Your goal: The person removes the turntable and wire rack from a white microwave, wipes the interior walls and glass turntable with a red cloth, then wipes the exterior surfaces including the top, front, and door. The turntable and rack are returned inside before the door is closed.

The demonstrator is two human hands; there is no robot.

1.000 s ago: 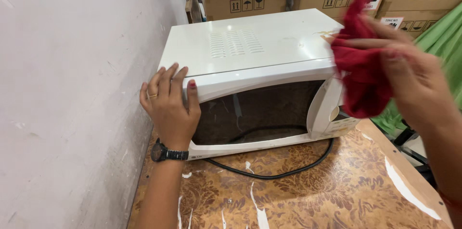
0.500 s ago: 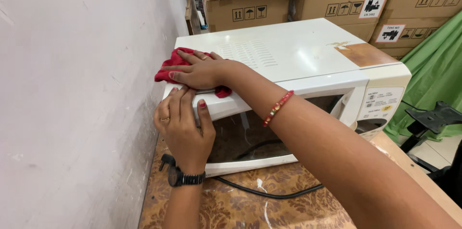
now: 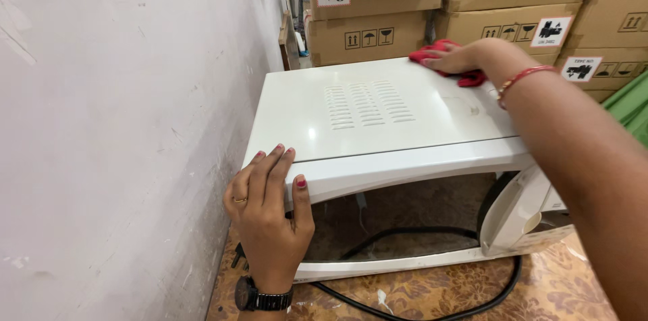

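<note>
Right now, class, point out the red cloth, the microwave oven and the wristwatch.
red cloth [image 3: 470, 78], head view, edge beside the right hand.
microwave oven [image 3: 351, 108], head view, top panel.
wristwatch [image 3: 262, 299], head view, black strap.
</note>
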